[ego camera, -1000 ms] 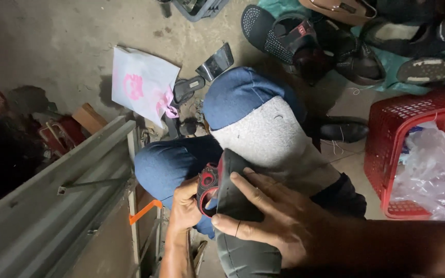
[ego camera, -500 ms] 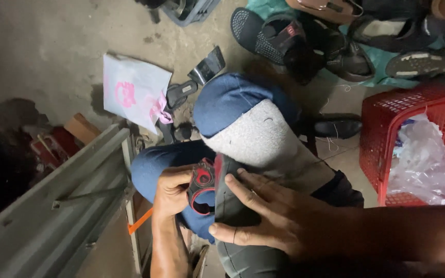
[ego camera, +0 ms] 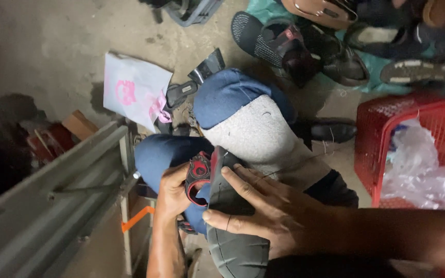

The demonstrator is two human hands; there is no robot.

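A dark sandal with red and black straps (ego camera: 200, 175) rests on my lap, its grey sole (ego camera: 235, 247) facing up and toward me. My left hand (ego camera: 173, 193) grips the strap side from the left. My right hand (ego camera: 269, 208) lies flat over the sole from the right, fingers spread and pressing on it. A thin thread runs across my right hand toward the grey cloth (ego camera: 261, 136) draped over my knee. My legs are in blue trousers (ego camera: 230, 92).
A red plastic basket (ego camera: 387, 139) with crumpled clear plastic stands at the right. Several sandals and shoes (ego camera: 294, 46) lie on a teal sheet at the top. A white bag with pink print (ego camera: 135, 90) lies on the concrete floor. A grey metal frame (ego camera: 57, 190) runs along the left.
My left hand has come up onto the strap side of the sandal. The view has shifted slightly; both hands stay on the sandal over my lap.
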